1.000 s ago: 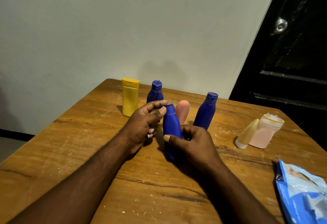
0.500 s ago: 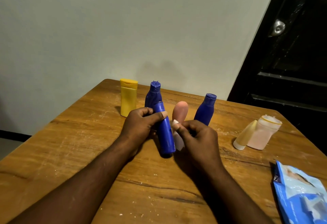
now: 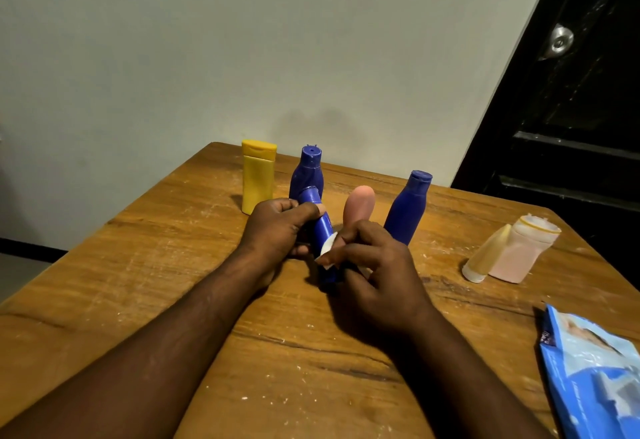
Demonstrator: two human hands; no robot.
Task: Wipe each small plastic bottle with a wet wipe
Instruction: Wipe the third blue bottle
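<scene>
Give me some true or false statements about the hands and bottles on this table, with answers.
1. The left hand grips the held blue bottle near its cap. True.
2. The right hand holds the yellow bottle. False: it pinches a white wipe against the held blue bottle; the yellow bottle stands untouched.
3. The blue wipes pack lies at the right edge of the table. True.
4. The two other blue bottles lie on their sides. False: the rear blue bottle and the right blue bottle stand upright.
</scene>
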